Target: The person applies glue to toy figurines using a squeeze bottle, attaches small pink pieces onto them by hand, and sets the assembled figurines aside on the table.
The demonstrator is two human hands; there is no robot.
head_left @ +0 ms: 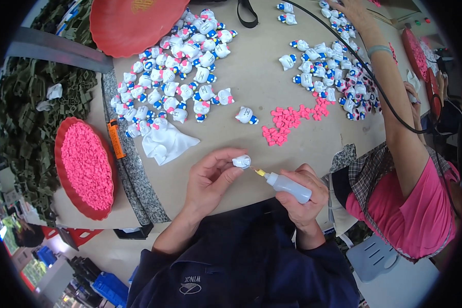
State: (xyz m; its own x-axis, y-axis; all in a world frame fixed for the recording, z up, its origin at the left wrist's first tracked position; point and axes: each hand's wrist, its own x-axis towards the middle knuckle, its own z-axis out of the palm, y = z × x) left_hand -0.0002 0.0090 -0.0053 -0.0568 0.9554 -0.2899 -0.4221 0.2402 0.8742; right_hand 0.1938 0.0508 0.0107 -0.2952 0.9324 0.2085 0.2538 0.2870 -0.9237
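Between the thumb and fingers of my left hand [210, 179] is a small white cat figurine [242, 161]. My right hand [309, 195] is wrapped round a translucent squeeze bottle [288, 188] with a yellow collar and a thin needle tip. The tip points at the figurine, touching it or very near; I cannot tell which. Beyond my hands lies a loose group of small pink bows [287, 120]. One white-and-blue cat figurine [246, 115] lies alone beside them. A crumpled white cloth [167, 142] rests left of centre, at the edge of a large pile of figurines [174, 72].
At the left a red dish [61, 169] holds many pink bows. Another red dish [138, 25] stands behind the figurine pile. More figurines [323, 66] lie at the right, with a black cable [380, 87] arching above. A co-worker's arm [395, 102] reaches across there. An orange marker-like object [116, 138] lies left.
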